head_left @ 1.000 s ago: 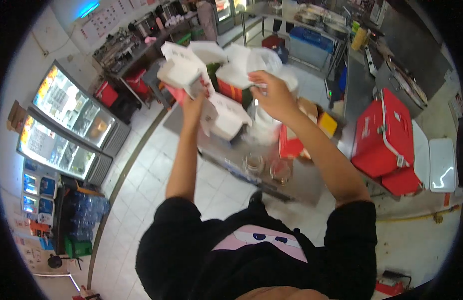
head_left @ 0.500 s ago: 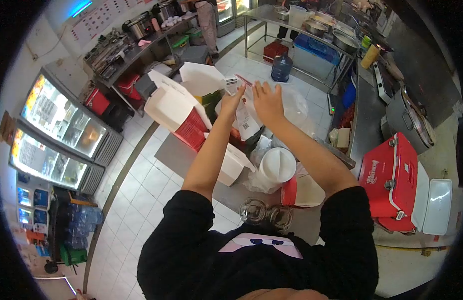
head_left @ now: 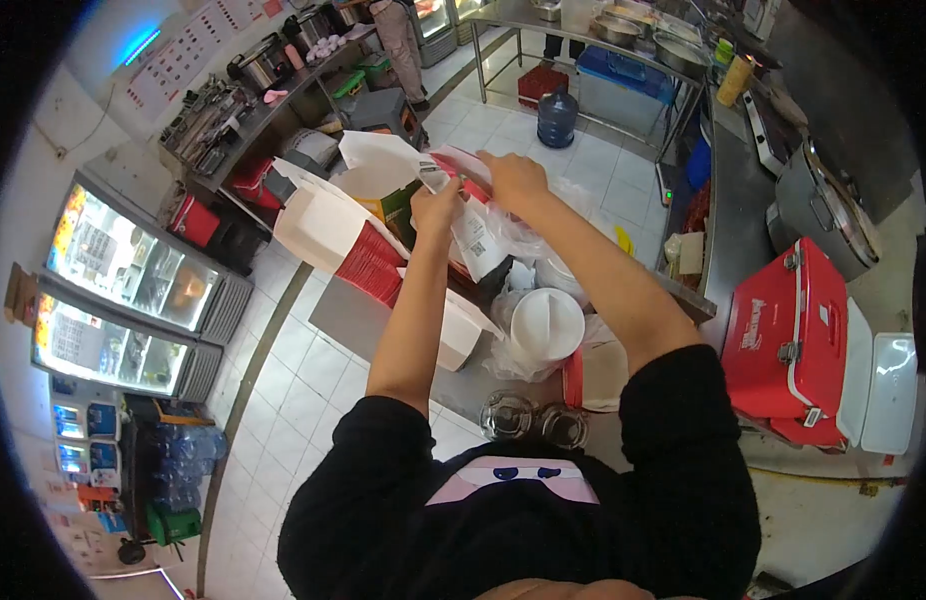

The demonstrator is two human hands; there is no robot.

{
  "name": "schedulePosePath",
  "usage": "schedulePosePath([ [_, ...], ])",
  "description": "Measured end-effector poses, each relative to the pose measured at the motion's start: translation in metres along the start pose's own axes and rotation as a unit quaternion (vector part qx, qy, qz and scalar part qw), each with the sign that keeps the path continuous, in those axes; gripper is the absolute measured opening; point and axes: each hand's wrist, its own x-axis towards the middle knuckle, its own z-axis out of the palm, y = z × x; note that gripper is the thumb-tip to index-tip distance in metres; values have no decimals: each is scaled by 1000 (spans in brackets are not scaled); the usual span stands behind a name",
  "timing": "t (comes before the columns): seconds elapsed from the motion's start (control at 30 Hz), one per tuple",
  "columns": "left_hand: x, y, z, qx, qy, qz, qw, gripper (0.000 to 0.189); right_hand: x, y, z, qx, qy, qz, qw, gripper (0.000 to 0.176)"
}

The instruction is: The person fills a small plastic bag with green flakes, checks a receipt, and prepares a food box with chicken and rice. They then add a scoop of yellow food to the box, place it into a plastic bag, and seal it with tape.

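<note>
My left hand is closed on a long white printed receipt with a barcode and a QR code. To its right, my right hand bends its fingers over the edge of a red-and-white carton; the fingertips are partly hidden. Clear plastic bags lie under and beside my right wrist. Left of my hands stand open white-and-red takeaway boxes and a green-and-yellow box. Nearer to me is a white lidded tub in a plastic bag.
Two glass jars and a red-rimmed carton sit at the near edge of the metal table. A red cooler stands at right. A blue water jug is on the floor ahead, and a person stands farther back.
My right hand has gone from raised, extended fingers to fingers bent over the red carton's edge. More of the red carton shows. The whole view has shifted slightly.
</note>
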Motion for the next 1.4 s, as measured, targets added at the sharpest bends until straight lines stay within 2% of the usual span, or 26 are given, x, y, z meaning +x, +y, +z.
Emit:
schedulePosePath([
  [0.07, -4, 17, 6, 44, -9, 26, 999, 12, -2, -7, -4, -42, 25, -51, 998, 20],
  [0.1, -4, 23, 8, 39, -28, 57, 997, 14, 1, -5, 1, -55, 36, -59, 996, 20],
  [0.17, 5, 23, 3, 118, -34, 101, 987, 25, 12, 0, 17, -80, 53, -75, 993, 21],
  [0.2, 7, 23, -1, 157, -43, 122, 979, 31, 14, 1, 11, -53, 4, -85, 995, 23],
  [0.23, -4, 40, -1, 284, 35, 130, 949, 48, 17, 5, 0, -29, -43, -85, 995, 26],
  [0.27, -4, 51, -3, 369, 61, 123, 919, 52, 31, 13, 10, -39, -63, -132, 988, 27],
  [0.3, -3, 66, -14, 403, 40, 100, 909, 57, 50, 20, 31, 108, -85, -174, 975, 29],
  [0.33, -2, 82, -21, 421, 15, 76, 904, 62, 69, 28, 51, 251, -121, -211, 937, 32],
  [0.37, -5, 99, -29, 423, 0, 59, 904, 67, 72, 35, 49, 182, -83, -271, 941, 37],
  [0.43, -102, 162, -2, 489, 122, 86, 859, 66, 78, 50, 48, 37, 23, -373, 927, 48],
  [0.47, -151, 193, 12, 515, 184, 92, 832, 67, 44, 41, 0, 90, -8, -255, 963, 43],
  [0.5, -86, 159, -53, 341, 53, 232, 909, 73, 15, 44, -31, 202, 57, -225, 952, 38],
  [0.53, -137, 187, -40, 319, 29, 208, 924, 68, -12, 51, -60, 309, 126, -200, 921, 34],
  [0.6, -180, 181, -49, 280, -24, 282, 917, 66, -77, 74, -121, 355, 272, -206, 870, 23],
  [0.7, -236, 146, -27, 291, -106, 302, 902, 63, -218, 169, -226, 240, 378, -299, 843, 15],
  [0.73, -252, 131, -16, 306, -132, 292, 897, 62, -271, 214, -263, 190, 333, -215, 898, 17],
  [0.77, -265, 115, -4, 323, -150, 279, 892, 61, -320, 258, -289, 183, 347, -77, 916, 17],
  [0.83, -291, 87, 23, 359, -180, 259, 878, 59, -404, 380, -332, 67, 408, 45, 910, 22],
  [0.9, -316, 64, 53, 393, -194, 244, 865, 57, -489, 519, -353, 118, 331, 232, 907, 29],
  [0.93, -335, 54, 83, 413, -198, 242, 855, 56, -561, 649, -334, -34, 234, 370, 899, 31],
  [1.0, -355, 44, 107, 443, -197, 233, 843, 54, -612, 753, -292, 50, 48, 386, 920, 39],
  [1.07, -374, 39, 128, 470, -193, 229, 830, 52, -608, 735, -274, 210, -58, 516, 829, 56],
  [1.13, -390, 43, 143, 493, -185, 234, 817, 50, -603, 765, -234, 181, -163, 521, 818, 77],
  [1.2, -407, 52, 147, 516, -174, 241, 803, 48, -601, 834, -167, 80, -300, 440, 842, 96],
  [1.27, -420, 64, 146, 540, -161, 250, 787, 47, -598, 809, -154, -1, -294, 434, 852, 109],
  [1.4, -446, 99, 100, 579, -113, 258, 765, 44, -606, 804, -162, -81, -225, 396, 886, 105],
])
